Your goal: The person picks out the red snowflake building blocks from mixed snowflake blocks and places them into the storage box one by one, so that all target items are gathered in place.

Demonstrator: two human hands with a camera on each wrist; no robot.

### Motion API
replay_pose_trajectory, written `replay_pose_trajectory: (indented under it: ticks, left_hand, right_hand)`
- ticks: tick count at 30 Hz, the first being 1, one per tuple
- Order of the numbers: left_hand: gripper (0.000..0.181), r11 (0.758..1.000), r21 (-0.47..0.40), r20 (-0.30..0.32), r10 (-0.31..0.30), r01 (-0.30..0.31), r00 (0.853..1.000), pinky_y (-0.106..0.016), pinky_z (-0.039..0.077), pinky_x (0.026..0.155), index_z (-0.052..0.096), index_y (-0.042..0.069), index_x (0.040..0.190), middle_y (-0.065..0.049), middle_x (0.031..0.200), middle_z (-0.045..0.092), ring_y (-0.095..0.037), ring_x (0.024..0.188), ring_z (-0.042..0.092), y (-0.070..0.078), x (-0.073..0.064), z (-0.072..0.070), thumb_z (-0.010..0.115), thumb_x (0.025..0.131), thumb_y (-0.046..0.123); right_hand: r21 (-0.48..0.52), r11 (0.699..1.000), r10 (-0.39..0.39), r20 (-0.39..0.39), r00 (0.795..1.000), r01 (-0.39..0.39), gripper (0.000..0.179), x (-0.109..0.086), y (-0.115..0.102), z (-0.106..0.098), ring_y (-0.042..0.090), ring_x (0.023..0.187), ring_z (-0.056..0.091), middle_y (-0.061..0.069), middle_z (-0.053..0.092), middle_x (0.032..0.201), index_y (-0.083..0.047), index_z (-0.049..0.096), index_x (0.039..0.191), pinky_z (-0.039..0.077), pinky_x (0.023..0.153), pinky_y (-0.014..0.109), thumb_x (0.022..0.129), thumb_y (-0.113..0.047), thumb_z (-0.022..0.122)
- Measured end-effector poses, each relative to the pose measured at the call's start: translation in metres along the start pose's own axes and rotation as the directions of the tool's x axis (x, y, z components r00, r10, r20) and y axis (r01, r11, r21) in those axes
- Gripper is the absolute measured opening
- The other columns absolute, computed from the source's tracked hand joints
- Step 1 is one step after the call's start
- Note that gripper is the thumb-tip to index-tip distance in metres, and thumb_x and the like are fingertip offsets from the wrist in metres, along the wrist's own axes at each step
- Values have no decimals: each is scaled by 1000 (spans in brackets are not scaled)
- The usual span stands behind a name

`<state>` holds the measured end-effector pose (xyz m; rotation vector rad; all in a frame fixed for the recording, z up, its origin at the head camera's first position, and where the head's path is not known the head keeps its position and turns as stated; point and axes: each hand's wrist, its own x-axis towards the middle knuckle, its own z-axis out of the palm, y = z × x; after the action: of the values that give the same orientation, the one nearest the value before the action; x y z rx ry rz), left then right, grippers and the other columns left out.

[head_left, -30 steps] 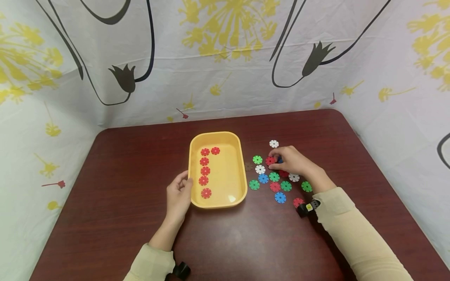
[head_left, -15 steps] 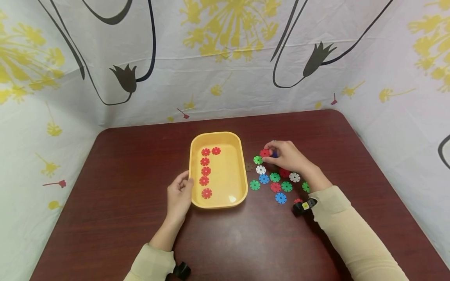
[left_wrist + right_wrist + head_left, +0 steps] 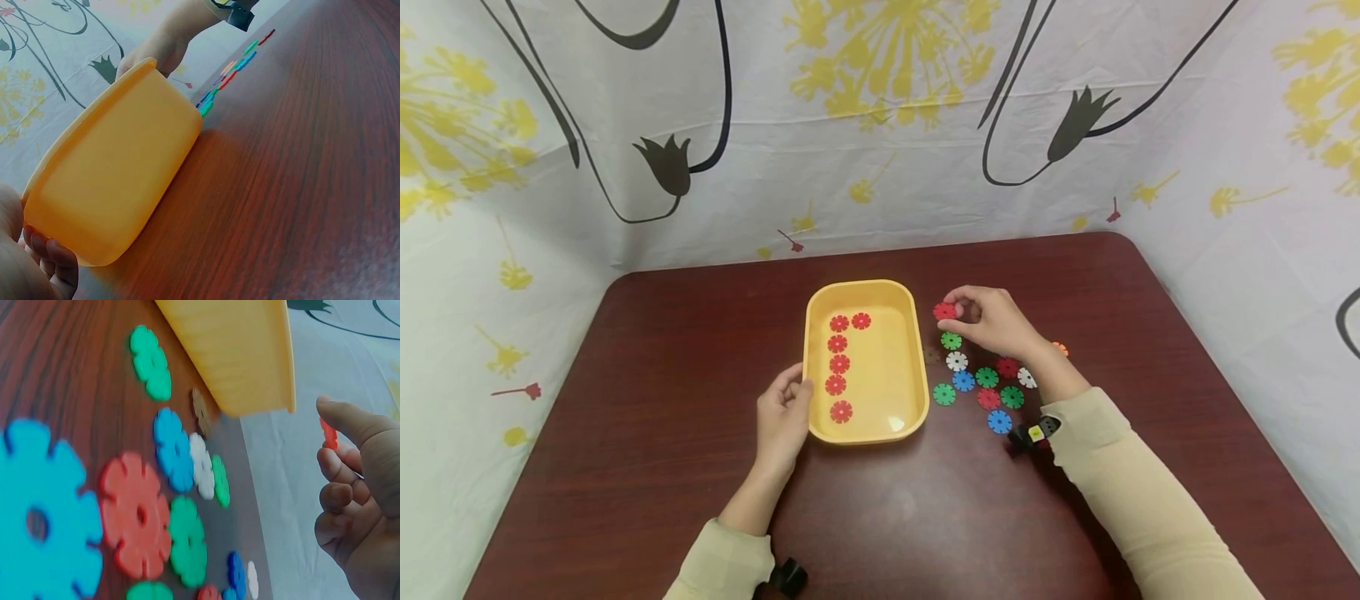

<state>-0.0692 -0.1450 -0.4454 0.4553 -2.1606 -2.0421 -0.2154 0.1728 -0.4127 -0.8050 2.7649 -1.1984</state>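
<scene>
My right hand [image 3: 994, 321] pinches a red interlocking snowflake disc [image 3: 944, 311] between thumb and fingertips, raised above the table to the right of the yellow tray [image 3: 898, 433]. In the right wrist view, that red disc [image 3: 329, 434] stands nearly edge-on, and the hand's other fingers [image 3: 337, 497] are curled in. My left hand [image 3: 782, 417] grips the tray's left wall, its thumb at the rim and its fingers [image 3: 53, 253] against the outside. Inside the tray several red discs [image 3: 838, 364] lie in a column along the left, with one more [image 3: 861, 321] beside the top one.
Loose discs in several colours lie right of the tray, among them a blue one [image 3: 999, 422], a green one [image 3: 944, 394], a white one [image 3: 957, 361] and a brown one [image 3: 932, 356]. The right forearm covers part of this group. A patterned cloth [image 3: 880, 192] hangs behind the table.
The right hand has lifted the red disc and carried it left and away from me, closer to the tray. My left hand and the tray have stayed put.
</scene>
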Motion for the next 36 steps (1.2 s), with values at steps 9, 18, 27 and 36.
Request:
replay_pose_trajectory:
  ticks: [9, 18, 27, 36]
  left_hand:
    - [35, 1000, -14, 1, -10, 10, 1000, -19, 45, 50, 61, -1, 135, -8, 75, 56, -8, 58, 50, 0, 1, 0, 59, 101, 10]
    - [34, 1000, 3, 16, -30, 30, 999, -18, 44, 51, 59, -8, 133, -16, 76, 56, -10, 58, 50, 23, -8, 1, 56, 100, 3]
    - [35, 1000, -10, 9, -8, 8, 1000, -20, 46, 51, 62, 1, 134, -16, 79, 58, -9, 58, 52, 1, 1, 0, 59, 101, 12]
    - [34, 999, 2, 7, -43, 43, 999, -19, 46, 51, 61, -7, 132, -25, 79, 57, -13, 57, 54, 17, -4, 1, 57, 100, 3]
  right_hand:
    - [40, 999, -37, 26, 999, 36, 29, 13, -21, 13, 18, 66, 52, 1, 60, 84, -9, 70, 109, 45, 62, 32, 88, -25, 81]
    - [12, 990, -137, -5, 991, 137, 31, 30, -40, 30, 18, 70, 49, 5, 60, 89, -6, 71, 108, 43, 63, 32, 86, -25, 83]
    - [-53, 992, -118, 8, 993, 118, 30, 41, -54, 46, 19, 69, 45, 7, 57, 89, -9, 72, 109, 39, 62, 34, 88, -28, 81]
    - [-18, 992, -124, 26, 992, 125, 31, 50, -60, 58, 19, 76, 44, 6, 55, 86, -7, 71, 107, 36, 69, 33, 87, -28, 82]
